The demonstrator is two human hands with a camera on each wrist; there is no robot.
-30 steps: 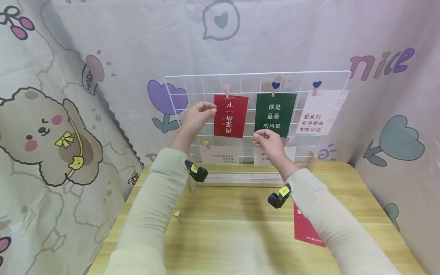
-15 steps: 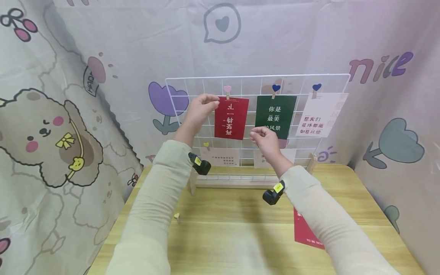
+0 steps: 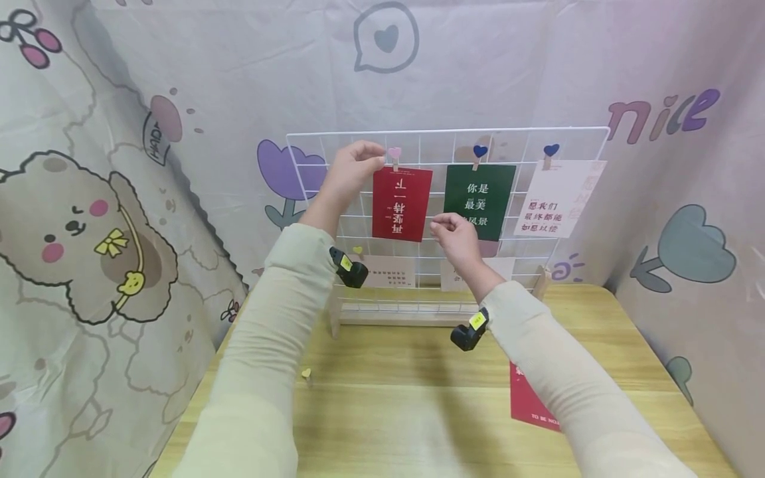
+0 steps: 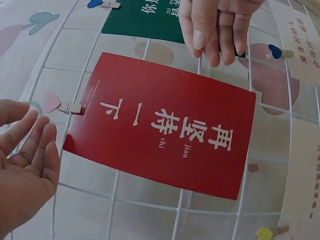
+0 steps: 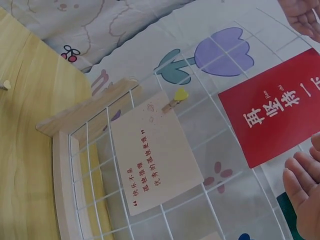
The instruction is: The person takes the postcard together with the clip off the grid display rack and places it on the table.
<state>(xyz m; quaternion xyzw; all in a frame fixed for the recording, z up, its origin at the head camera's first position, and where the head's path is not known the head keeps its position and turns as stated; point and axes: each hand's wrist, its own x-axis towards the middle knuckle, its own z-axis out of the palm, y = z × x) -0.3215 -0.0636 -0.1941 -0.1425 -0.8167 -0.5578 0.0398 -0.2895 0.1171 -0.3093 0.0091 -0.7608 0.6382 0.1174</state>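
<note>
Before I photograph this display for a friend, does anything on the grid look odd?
Yes: the red card under the pink heart clip hangs upside down; its characters are inverted, while the green card beside it reads upright. The pale card below, at the yellow clip, also looks inverted.

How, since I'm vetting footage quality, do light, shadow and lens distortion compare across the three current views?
Head view: brightest, with soft shadow streaks and a pale glare patch on the table; left wrist: dimmer, the wire grid bowed, large characters on the red card legible; right wrist: also dim, writing on the pale card readable.
</note>
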